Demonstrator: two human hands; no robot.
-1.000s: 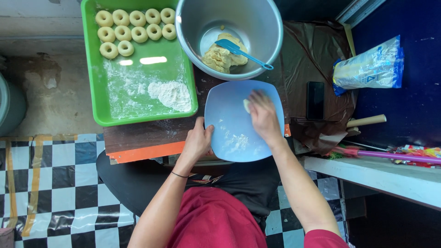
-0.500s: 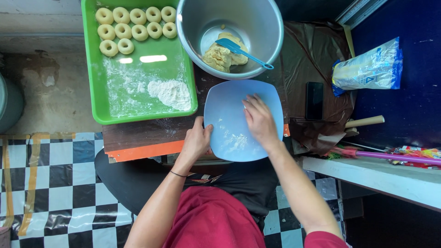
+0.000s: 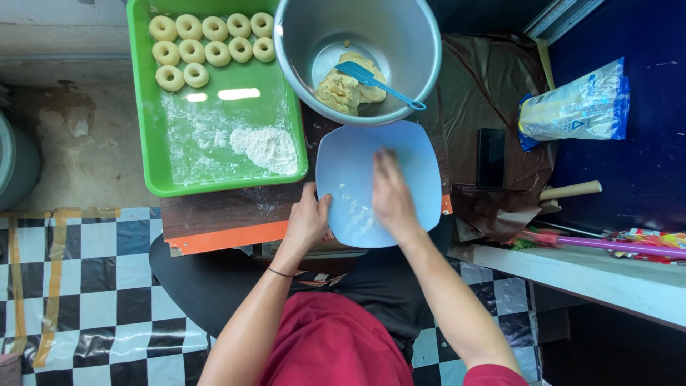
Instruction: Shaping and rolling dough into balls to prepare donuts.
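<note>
Left hand (image 3: 309, 218) fingers grip blue plate (image 3: 343, 161) rim at 8 o'clock; right hand (image 3: 391, 196) flat, fingers extended, blurred, on plate centre.

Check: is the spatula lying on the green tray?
No, the spatula sits in the metal bowl on the dough; the green tray holds dough rings and flour.

A pale blue plate (image 3: 350, 171), squarish with rounded corners, lies flat on the bench's near edge, dusted with white flour toward its six o'clock side.
</note>
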